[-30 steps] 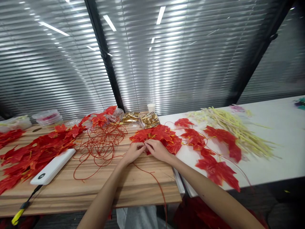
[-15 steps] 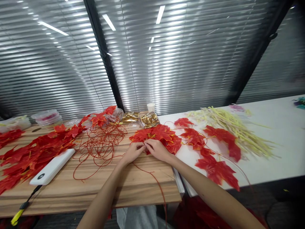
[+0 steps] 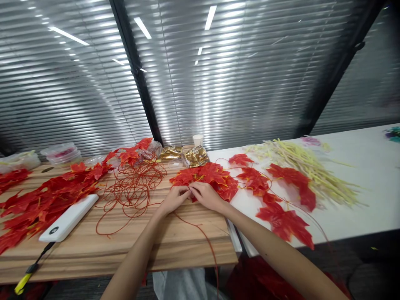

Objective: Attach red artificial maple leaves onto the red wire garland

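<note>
My left hand (image 3: pixel 175 199) and my right hand (image 3: pixel 206 195) meet fingertip to fingertip at the near edge of a pile of red artificial maple leaves (image 3: pixel 209 177) on the wooden table (image 3: pixel 118 246). Both hands are closed in a pinch on a leaf from that pile, where a thin red wire (image 3: pixel 200 233) begins. That wire trails from the hands toward me and drops over the table's front edge.
A tangle of red wire (image 3: pixel 133 187) lies left of the hands. More red leaves (image 3: pixel 46 200), a white power bank (image 3: pixel 69 217) with a cable, plastic bags and a small cup (image 3: pixel 198 140) are about. The white table (image 3: pixel 359 200) at right carries a leaf garland (image 3: pixel 281 208) and yellow-green stems (image 3: pixel 312 171).
</note>
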`<state>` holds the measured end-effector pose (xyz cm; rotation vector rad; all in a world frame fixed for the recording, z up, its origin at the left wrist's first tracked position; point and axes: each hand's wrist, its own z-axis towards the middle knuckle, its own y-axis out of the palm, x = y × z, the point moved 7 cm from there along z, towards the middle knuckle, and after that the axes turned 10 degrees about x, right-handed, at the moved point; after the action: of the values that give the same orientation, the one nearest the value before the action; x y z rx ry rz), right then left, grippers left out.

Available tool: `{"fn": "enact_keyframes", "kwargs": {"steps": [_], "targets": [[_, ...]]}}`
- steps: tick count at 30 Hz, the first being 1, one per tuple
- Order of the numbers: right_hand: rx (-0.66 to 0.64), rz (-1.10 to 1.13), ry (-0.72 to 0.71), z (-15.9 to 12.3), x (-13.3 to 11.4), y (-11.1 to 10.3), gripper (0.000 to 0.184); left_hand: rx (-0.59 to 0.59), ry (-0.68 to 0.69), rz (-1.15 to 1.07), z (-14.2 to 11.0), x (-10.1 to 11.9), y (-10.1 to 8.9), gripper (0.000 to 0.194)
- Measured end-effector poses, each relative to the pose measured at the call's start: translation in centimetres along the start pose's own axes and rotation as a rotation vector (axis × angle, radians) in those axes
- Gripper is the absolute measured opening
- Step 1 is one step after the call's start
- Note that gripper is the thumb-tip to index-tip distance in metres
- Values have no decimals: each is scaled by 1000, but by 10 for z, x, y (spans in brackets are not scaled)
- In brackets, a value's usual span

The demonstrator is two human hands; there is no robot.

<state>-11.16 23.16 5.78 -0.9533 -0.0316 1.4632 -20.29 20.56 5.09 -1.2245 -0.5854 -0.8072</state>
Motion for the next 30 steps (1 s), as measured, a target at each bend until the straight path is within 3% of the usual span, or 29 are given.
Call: {"fn": "enact_keyframes", "kwargs": {"steps": [30], "targets": [[-4, -29, -15, 0, -1, 0, 19, -25, -6, 54, 1, -2, 2, 32]]}}
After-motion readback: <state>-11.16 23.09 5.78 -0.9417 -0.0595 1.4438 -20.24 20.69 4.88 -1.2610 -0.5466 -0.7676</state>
